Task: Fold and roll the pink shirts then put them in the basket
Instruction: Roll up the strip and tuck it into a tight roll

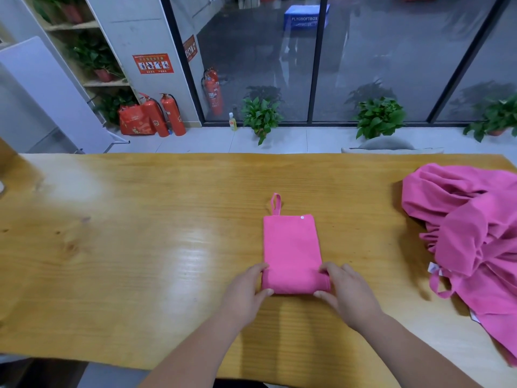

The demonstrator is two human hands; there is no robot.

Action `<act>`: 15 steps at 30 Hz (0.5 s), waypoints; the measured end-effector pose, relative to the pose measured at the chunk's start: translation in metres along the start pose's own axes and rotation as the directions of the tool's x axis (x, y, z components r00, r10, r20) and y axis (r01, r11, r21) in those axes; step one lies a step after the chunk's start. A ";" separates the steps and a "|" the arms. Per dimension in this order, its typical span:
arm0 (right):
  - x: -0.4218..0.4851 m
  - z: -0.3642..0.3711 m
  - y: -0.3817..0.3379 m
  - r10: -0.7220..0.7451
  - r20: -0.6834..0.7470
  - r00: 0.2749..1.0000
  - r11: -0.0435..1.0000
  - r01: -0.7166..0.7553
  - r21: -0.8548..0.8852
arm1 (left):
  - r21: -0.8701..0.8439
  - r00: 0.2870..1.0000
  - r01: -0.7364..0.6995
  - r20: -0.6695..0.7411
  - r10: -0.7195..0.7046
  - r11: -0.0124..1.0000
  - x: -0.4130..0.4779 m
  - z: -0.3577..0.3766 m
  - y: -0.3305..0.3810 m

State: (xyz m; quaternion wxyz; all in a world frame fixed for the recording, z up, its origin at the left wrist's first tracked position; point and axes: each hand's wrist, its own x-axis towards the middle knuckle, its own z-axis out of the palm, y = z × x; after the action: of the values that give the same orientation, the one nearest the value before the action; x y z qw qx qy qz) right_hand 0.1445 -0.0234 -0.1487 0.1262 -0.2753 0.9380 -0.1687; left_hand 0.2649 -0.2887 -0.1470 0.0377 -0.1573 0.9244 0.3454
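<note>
Near the middle of the bench (140, 233), a folded pink shirt (291, 247): a narrow upright rectangle of soft, matte cloth with a fine fuzzy texture, flat over most of its length. At its far edge a thin pink loop (275, 204), pointing away from the person, and a small round white snap (302, 217) by the far right corner. At the near end the cloth turned over into a thick, rounded roll. On the left end of this roll the left hand (246, 289), fingers curled over the top and thumb against the near side, gripping the cloth. On the right end the right hand (347, 292), in the same manner, fingers bent over the roll and thumb below, also gripping it. Between both hands, the shirt, directly in front of the person. Well apart on the right side, a loose pile of pink shirts (470, 233), crumpled, with deep folds and small white labels. Under everything a smooth, glossy wooden surface, yellow with visible grain. Beyond the bench a pale tiled floor (279, 138), potted plants (261, 116), red fire extinguishers (172, 114) and a dark-framed glass wall (377, 51).
</note>
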 end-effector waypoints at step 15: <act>0.000 0.006 -0.005 -0.141 -0.291 0.946 0.989 0.122 -0.083 | 0.179 0.986 -0.157 -0.018 0.163 0.971 0.014 -0.022 0.003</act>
State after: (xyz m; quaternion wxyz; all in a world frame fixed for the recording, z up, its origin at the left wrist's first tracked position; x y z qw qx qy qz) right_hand 0.1488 -0.0284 -0.1519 -0.0361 -0.3128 0.9307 -0.1861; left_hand 0.2510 -0.3044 -0.1314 0.0087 -0.0839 0.9616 0.2611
